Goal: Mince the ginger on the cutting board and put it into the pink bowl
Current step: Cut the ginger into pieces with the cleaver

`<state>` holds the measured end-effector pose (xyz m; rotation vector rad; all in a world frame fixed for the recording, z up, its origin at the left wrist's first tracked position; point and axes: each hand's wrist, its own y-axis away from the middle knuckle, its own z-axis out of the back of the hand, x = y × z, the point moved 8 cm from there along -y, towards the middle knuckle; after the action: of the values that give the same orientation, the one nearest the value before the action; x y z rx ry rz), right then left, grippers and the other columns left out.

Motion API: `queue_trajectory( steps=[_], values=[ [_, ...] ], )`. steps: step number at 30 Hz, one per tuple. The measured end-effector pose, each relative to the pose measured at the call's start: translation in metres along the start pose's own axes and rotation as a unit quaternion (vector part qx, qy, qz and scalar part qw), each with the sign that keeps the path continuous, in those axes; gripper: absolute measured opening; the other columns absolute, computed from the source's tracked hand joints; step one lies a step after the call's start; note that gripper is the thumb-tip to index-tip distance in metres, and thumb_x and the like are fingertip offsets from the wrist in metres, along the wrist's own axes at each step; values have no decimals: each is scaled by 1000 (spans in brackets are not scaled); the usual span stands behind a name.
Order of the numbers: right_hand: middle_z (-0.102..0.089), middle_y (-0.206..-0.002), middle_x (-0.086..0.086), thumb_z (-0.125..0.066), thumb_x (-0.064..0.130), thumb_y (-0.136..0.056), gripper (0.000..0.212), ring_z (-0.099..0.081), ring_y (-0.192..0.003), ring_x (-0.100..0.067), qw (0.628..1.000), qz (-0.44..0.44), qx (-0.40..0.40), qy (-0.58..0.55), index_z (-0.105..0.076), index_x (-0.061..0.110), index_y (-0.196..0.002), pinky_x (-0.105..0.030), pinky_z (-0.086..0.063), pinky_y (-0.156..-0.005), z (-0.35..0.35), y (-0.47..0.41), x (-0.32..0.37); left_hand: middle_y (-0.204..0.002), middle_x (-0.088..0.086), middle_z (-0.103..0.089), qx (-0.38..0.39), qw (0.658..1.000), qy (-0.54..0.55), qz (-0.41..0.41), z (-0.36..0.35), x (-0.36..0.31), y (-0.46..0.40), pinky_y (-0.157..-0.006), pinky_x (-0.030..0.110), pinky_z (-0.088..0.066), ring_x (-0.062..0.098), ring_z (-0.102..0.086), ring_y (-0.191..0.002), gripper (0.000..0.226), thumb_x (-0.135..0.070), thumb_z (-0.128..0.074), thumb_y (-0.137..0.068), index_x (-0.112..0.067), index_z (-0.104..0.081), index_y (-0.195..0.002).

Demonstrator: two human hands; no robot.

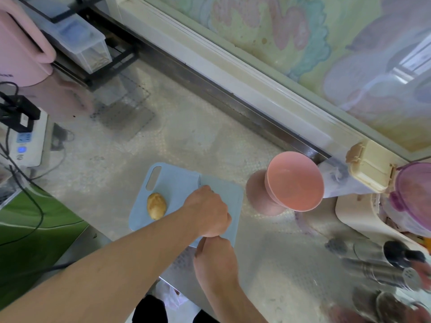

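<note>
A whole piece of ginger [156,205] lies on the left part of the light blue cutting board [175,183]. My left hand [206,215] is over the middle of the board, knuckles up, its fingers bent down and hidden. A thin knife blade [199,182] sticks out from under that hand toward the far edge. My right hand [214,259] is at the board's near edge and grips what looks like the knife's handle, which is mostly hidden. The pink bowl [295,180] stands empty to the right of the board, tilted toward me.
A pink appliance [21,47] and a power strip [28,141] with cables sit at the left. A cream lidded box [368,169], a purple-rimmed container [412,197] and metal utensils [382,266] crowd the right side. The counter's near edge is just below the board.
</note>
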<state>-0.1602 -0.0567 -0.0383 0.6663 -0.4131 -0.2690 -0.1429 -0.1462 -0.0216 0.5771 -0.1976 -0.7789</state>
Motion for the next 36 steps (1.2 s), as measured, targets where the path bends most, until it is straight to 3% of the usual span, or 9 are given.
queue_trajectory(
  steps=[5,8,10,12,14,15,19,22,36],
  values=[
    [-38,-63,4,-41,11,-91,28,-48,-71,-25,1000,11,-11,-18,-31,20,-66,-31,-37,-61,4,2,3,-68,3,-56,-38,998,26,29,1,8,4,-104,39,-34,23,-50,-71,60,-33,-18,-109,-14,-51,-64],
    [-46,-67,2,-37,15,-95,14,-54,-72,-30,998,23,-38,-45,-38,19,-82,-33,-37,-60,7,2,8,-71,-2,-58,-136,977,157,45,20,26,13,-119,38,-28,19,-55,-76,53,-34,-26,-108,-15,-56,-69],
    [-51,-73,1,-34,22,-100,13,-58,-75,-32,996,18,-58,-70,-40,19,-90,-34,-38,-60,12,1,9,-82,-6,-60,-281,895,337,78,41,51,36,-107,33,-40,15,-56,-85,33,-29,-41,-105,-19,-61,-81],
    [-53,-75,1,-32,26,-102,16,-54,-73,-29,995,15,-67,-77,-40,20,-89,-35,-39,-61,16,1,10,-92,-10,-61,-412,751,478,196,41,88,73,-85,25,-46,9,-58,-90,15,-22,-51,-101,-23,-61,-91],
    [-54,-77,1,-32,26,-102,16,-53,-72,-28,994,18,-70,-80,-40,20,-89,-35,-40,-61,16,2,10,-90,-10,-62,-436,646,542,316,10,108,97,-71,22,-45,7,-59,-83,11,-18,-53,-99,-25,-58,-92],
    [-54,-76,1,-32,26,-102,16,-53,-72,-27,994,19,-71,-82,-40,20,-89,-35,-40,-60,15,2,10,-89,-8,-63,-409,627,561,354,-8,110,100,-66,22,-44,8,-60,-79,11,-17,-53,-99,-25,-57,-92],
    [-58,-80,-3,-31,25,-103,17,-54,-74,-28,993,17,-76,-86,-42,19,-91,-35,-38,-61,11,4,8,-87,-1,-66,-245,648,615,377,-78,87,79,-58,33,-52,20,-67,-75,5,-21,-58,-99,-25,-56,-96],
    [-64,-84,-7,-34,24,-102,16,-61,-77,-32,991,-4,-90,-99,-45,17,-93,-35,-39,-59,9,2,-2,-85,4,-68,-189,643,644,369,-111,70,67,-67,49,-62,25,-72,-73,7,-24,-59,-100,-25,-54,-95],
    [-54,-80,-2,-35,23,-101,13,-49,-73,-25,996,4,-59,-60,-41,19,-90,-31,-28,-49,2,-2,2,-77,4,-67,-227,635,658,333,-118,67,56,-62,51,-62,25,-71,-66,10,-35,-61,-102,-30,-52,-98]
  ],
)
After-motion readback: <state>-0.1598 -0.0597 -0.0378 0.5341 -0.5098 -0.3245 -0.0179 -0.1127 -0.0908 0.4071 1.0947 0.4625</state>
